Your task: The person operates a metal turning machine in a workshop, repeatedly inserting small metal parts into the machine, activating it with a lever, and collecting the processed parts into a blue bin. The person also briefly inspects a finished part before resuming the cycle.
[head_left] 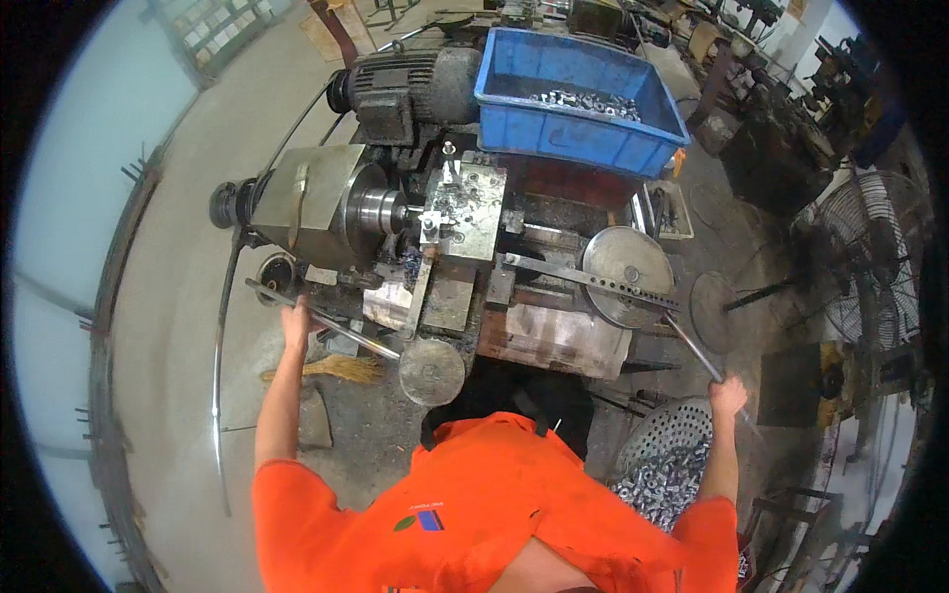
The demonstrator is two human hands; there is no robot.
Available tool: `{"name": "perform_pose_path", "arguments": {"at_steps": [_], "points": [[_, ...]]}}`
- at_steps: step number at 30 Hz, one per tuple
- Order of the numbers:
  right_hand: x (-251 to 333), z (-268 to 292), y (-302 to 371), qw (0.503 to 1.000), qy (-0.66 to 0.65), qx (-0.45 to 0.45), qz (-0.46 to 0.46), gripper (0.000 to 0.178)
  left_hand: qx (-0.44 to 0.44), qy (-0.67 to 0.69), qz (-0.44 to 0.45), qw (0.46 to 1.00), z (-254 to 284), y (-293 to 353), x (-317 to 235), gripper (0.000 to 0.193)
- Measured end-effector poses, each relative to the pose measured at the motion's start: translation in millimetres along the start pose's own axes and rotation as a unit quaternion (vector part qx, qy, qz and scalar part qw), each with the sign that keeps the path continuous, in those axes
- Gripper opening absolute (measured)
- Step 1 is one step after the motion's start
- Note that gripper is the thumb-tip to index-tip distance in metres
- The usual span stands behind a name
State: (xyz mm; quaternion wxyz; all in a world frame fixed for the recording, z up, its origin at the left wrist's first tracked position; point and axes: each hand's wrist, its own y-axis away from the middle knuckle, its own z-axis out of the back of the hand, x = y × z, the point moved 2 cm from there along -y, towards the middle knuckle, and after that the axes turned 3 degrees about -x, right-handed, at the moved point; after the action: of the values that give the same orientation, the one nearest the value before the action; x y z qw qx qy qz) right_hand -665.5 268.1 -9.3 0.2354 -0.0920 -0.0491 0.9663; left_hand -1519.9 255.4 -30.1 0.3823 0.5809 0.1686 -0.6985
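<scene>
My left hand (295, 321) is closed around a long metal lever rod (368, 342), whose lower end reaches a round metal disc (432, 373). My right hand (729, 395) grips another lever rod (695, 348) that joins a flat bar with a row of holes (593, 280). That bar crosses a larger round plate (625, 247). Between the two levers stands a small lathe, with a bright spindle chuck (381, 211) facing a tool block (473, 212) that bears clamps and metal shavings. Whether a workpiece sits in the chuck is too small to tell.
A blue plastic crate (583, 138) with small metal parts stands behind the lathe, beside an electric motor (410, 87). At lower right, a perforated basket (667, 435) holds many metal parts. A broom head (341, 369) lies on the floor at left. A large fan (870, 262) stands far right.
</scene>
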Motion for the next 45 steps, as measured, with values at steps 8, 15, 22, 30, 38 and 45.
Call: {"name": "perform_pose_path", "arguments": {"at_steps": [8,15,22,30,38,45], "points": [[87,50,62,0.956,-0.211,-0.157,0.131,0.068,0.043,-0.109,0.017,0.993,55,-25,76,0.043],[104,58,113,0.917,-0.369,-0.029,0.151,0.044,0.134,-0.685,-0.18,0.693,-11,-21,99,0.039],[149,86,133,0.88,-0.417,0.051,0.222,0.035,-0.008,-0.501,-0.392,0.772,-17,-19,194,0.028],[186,127,112,0.851,-0.45,0.04,0.267,0.036,0.18,-0.558,-0.178,0.79,-14,-13,125,0.045],[323,222,74,0.726,-0.533,0.057,0.43,0.031,0.182,-0.385,-0.032,0.904,68,3,58,0.029],[493,254,64,0.621,-0.48,-0.13,0.606,0.026,-0.211,-0.411,-0.222,0.858,190,60,-98,0.032]]}}
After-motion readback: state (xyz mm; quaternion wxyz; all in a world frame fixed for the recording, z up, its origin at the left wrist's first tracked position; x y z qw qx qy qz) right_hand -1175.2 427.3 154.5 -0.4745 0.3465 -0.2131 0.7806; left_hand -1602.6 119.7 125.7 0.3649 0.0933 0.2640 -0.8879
